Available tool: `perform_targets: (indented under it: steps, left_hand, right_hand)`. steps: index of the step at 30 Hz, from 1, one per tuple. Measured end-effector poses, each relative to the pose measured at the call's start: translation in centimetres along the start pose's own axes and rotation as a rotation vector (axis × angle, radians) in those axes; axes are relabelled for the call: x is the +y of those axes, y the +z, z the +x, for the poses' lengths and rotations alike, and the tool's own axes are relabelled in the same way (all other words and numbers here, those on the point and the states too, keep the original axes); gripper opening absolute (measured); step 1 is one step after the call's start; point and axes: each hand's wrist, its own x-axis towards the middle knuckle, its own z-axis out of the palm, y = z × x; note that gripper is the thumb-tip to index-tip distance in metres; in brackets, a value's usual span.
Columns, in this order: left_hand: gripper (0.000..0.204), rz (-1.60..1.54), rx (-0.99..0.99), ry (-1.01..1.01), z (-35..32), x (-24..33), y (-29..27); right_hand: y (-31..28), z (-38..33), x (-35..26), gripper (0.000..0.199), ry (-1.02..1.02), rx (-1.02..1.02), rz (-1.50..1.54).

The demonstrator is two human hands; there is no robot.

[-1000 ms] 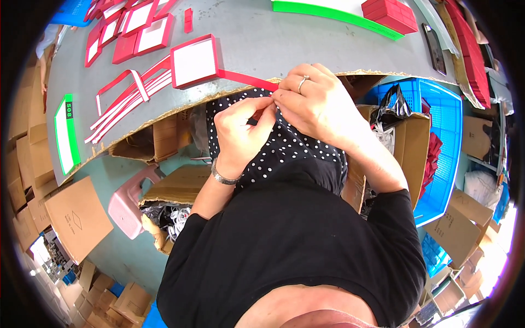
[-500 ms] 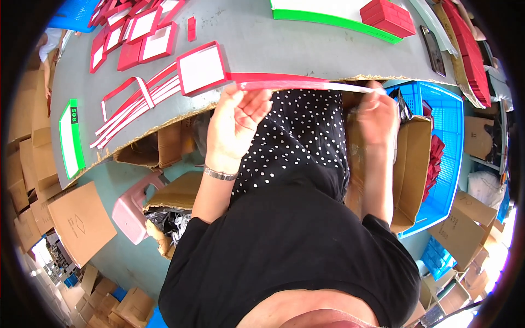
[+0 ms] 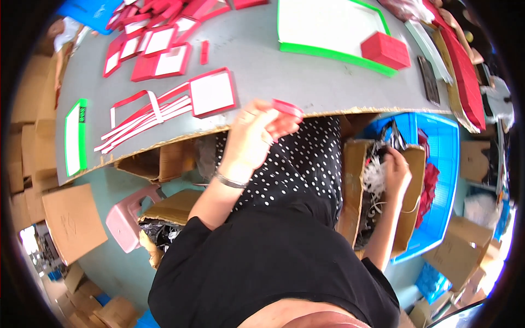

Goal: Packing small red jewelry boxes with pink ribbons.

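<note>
My left hand is just over the table's near edge, its fingers closed on a red strip whose end sticks out past the fingertips. To the right and lower, my right hand hangs over a cardboard box holding tangled white strips. Its fingers are curled; what they hold, if anything, I cannot make out. Left of my left hand, a shallow red-rimmed tray with a white inside lies on the table. Beside the tray are several long red and white strips.
Several red and white trays are heaped at the far left. A green-rimmed white lid has a stack of red blocks at its corner. A phone lies at right. A blue crate stands past the cardboard box.
My right hand has moved from the strip's white end down over the cardboard box. My left hand keeps the red strip, which is no longer stretched between both hands. The view has shifted.
</note>
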Motion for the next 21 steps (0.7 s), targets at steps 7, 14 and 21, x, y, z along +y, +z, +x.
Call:
perform_targets:
  steps: [7,14,21]
  left_hand:
    - [0.005,0.107,0.053,0.101,-1.3,1.2,0.9]
    - [0.018,0.896,0.221,0.457,1.6,10.5,-5.4]
    - [0.020,1.930,0.639,0.406,7.3,17.2,-13.3]
  right_hand:
    - [10.0,-0.7,-19.8,0.026,-0.668,-0.085,0.524]
    - [10.9,-0.5,-18.8,0.005,-0.192,-0.610,1.011]
    - [10.4,-1.8,-16.7,0.004,-0.069,-0.703,1.170]
